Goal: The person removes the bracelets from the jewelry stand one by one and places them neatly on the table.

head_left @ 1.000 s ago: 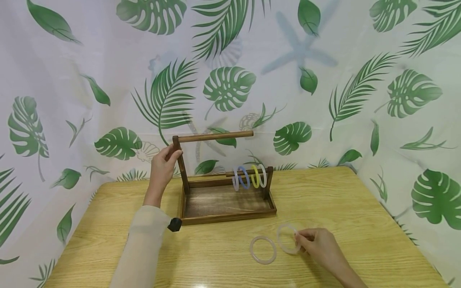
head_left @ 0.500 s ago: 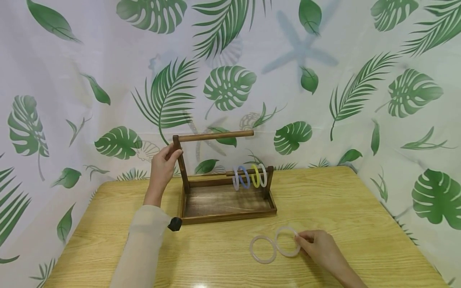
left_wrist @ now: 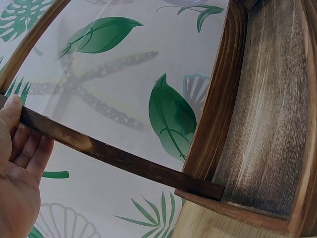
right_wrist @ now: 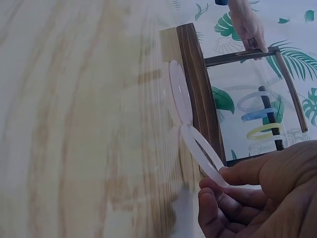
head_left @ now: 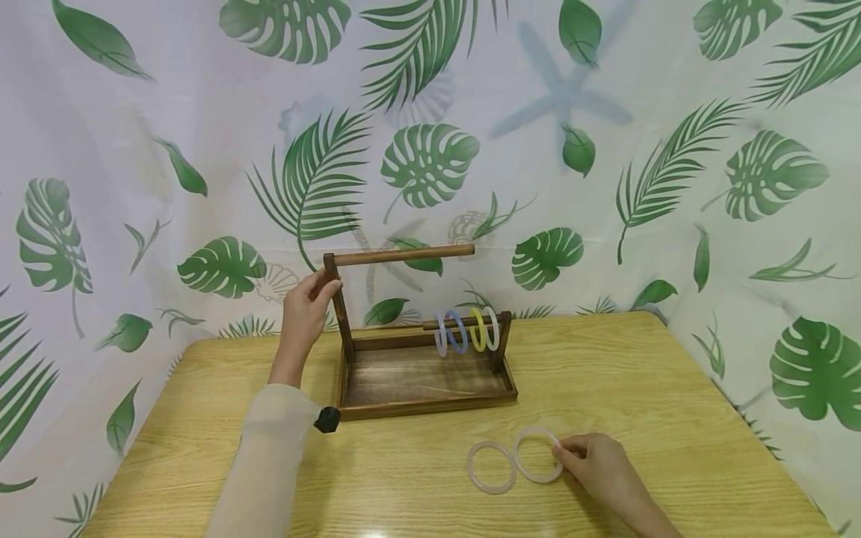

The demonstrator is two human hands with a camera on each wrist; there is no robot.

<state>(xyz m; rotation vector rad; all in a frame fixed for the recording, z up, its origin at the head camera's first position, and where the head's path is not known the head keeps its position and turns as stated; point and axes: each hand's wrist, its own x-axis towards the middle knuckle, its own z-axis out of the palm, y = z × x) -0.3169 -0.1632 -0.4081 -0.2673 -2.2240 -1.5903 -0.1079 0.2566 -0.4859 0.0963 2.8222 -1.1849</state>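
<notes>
My left hand (head_left: 308,314) grips the top of the tall left post (left_wrist: 99,148) of a dark wooden bracelet stand (head_left: 427,409), thumb on one side and fingers on the other. Between the thumb and fingers of my right hand (head_left: 602,471) is the right edge of a pale translucent bangle (head_left: 528,475), tilted just over the table. Its left edge meets a second pale bangle (head_left: 492,489) lying flat. On the stand's short lower rod hang a pale lavender bangle (head_left: 440,344), a blue bangle (head_left: 457,340), a yellow bangle (head_left: 478,338) and a whitish bangle (head_left: 493,336).
The stand's upper rod (head_left: 403,255) points right from the tall post, with no bangle on it. Below the rods is the stand's shallow tray (head_left: 410,377). A leaf-printed cloth (head_left: 430,90) hangs behind the yellow wood-grain table (head_left: 605,373).
My right hand has lowered its bangle a little toward the front of the table, until it meets the lying bangle. The left hand stays on the post.
</notes>
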